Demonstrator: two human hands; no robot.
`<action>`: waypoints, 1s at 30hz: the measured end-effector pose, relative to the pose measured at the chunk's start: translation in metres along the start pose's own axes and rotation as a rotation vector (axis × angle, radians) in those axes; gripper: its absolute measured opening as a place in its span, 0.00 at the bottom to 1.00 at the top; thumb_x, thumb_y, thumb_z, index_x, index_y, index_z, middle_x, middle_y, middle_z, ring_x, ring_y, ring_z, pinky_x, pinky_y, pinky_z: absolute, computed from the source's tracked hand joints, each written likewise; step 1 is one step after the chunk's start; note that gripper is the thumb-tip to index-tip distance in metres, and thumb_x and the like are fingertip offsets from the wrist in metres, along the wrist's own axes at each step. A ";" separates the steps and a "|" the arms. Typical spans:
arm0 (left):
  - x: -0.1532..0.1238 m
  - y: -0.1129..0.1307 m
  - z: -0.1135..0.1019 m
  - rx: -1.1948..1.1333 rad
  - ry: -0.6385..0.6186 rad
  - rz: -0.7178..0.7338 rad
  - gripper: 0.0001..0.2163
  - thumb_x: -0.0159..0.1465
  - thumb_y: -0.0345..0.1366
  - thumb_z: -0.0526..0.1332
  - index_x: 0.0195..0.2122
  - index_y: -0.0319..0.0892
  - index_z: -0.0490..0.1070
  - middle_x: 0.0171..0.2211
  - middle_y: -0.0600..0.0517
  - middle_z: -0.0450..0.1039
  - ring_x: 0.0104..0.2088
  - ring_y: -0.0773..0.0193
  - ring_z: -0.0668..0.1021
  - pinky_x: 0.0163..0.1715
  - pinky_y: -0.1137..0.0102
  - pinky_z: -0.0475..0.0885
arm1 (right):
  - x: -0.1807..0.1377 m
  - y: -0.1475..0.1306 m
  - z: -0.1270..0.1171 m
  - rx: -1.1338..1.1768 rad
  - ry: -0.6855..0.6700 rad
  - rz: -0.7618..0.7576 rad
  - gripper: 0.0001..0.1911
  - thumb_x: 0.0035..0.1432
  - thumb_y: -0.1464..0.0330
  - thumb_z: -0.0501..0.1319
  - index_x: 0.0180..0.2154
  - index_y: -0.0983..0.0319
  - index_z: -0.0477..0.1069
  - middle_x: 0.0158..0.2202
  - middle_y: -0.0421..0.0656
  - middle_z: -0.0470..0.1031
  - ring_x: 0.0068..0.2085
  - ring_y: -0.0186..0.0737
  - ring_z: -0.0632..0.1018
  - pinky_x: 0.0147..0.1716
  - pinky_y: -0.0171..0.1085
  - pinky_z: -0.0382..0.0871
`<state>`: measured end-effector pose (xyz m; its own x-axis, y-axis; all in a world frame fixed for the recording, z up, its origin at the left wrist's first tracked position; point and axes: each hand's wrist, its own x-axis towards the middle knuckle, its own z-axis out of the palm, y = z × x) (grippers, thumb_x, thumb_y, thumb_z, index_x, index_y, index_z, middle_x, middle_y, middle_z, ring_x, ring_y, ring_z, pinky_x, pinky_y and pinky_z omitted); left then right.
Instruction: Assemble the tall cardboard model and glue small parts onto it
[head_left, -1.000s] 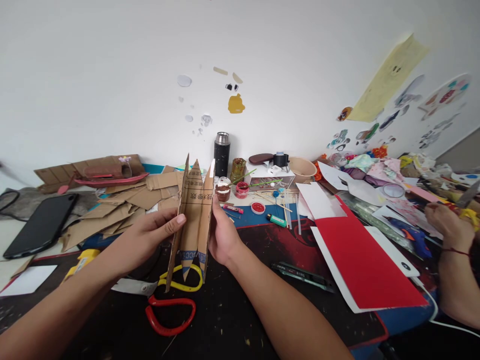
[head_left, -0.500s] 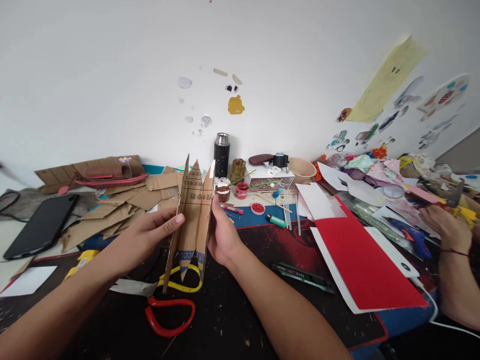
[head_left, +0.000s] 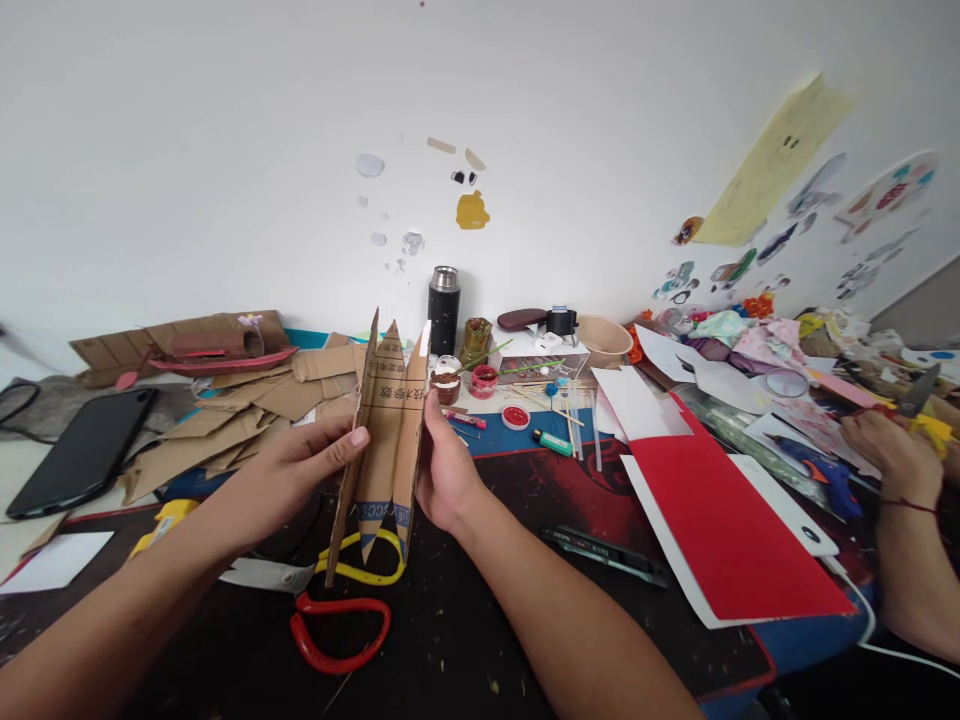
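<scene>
1 folded cardboard piece held by left grip and right grip; 1 pair of scissors on mat.

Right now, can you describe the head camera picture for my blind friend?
Two hands hold up brown cardboard with pointed ends. Scissors lie below, cardboard scraps left, red paper right, a black flask behind.

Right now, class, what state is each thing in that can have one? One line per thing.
Cardboard: creased, held upright between left hand and right hand
Red paint jar: open
Round lid: off, red inside
Scissors: lying down, blade opening unclear
Black bottle: standing upright
Red sheet: lying flat
Utility knife: lying down
</scene>
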<state>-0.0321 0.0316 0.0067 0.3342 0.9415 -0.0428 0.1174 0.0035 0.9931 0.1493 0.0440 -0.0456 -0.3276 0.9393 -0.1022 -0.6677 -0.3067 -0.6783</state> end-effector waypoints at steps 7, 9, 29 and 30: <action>-0.001 -0.004 -0.004 0.007 -0.001 -0.001 0.25 0.61 0.58 0.79 0.52 0.48 0.90 0.51 0.47 0.92 0.56 0.41 0.88 0.61 0.55 0.83 | -0.001 -0.001 0.003 0.035 -0.007 -0.017 0.34 0.65 0.39 0.73 0.59 0.56 0.81 0.60 0.48 0.88 0.67 0.59 0.82 0.68 0.59 0.77; 0.000 -0.004 -0.004 0.003 -0.020 0.002 0.25 0.62 0.57 0.79 0.54 0.49 0.89 0.52 0.48 0.92 0.58 0.41 0.87 0.64 0.55 0.81 | -0.001 0.000 0.004 0.031 -0.005 -0.027 0.33 0.64 0.40 0.73 0.58 0.56 0.81 0.60 0.47 0.88 0.67 0.58 0.82 0.67 0.59 0.77; -0.004 0.005 0.018 0.147 -0.040 0.027 0.25 0.62 0.65 0.73 0.44 0.48 0.89 0.38 0.47 0.89 0.41 0.45 0.87 0.40 0.58 0.86 | 0.001 0.006 0.002 -0.223 0.047 -0.216 0.35 0.54 0.34 0.76 0.44 0.57 0.85 0.48 0.46 0.90 0.56 0.54 0.86 0.63 0.50 0.77; -0.004 0.005 0.018 0.154 -0.036 0.029 0.25 0.62 0.65 0.73 0.44 0.47 0.89 0.38 0.47 0.89 0.41 0.45 0.87 0.40 0.58 0.86 | 0.002 0.007 0.001 -0.229 0.050 -0.219 0.34 0.54 0.34 0.76 0.43 0.57 0.85 0.47 0.45 0.90 0.55 0.54 0.86 0.62 0.50 0.77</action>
<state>-0.0157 0.0216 0.0095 0.3726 0.9277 -0.0213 0.2485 -0.0776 0.9655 0.1435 0.0432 -0.0497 -0.1554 0.9873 0.0324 -0.5493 -0.0591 -0.8335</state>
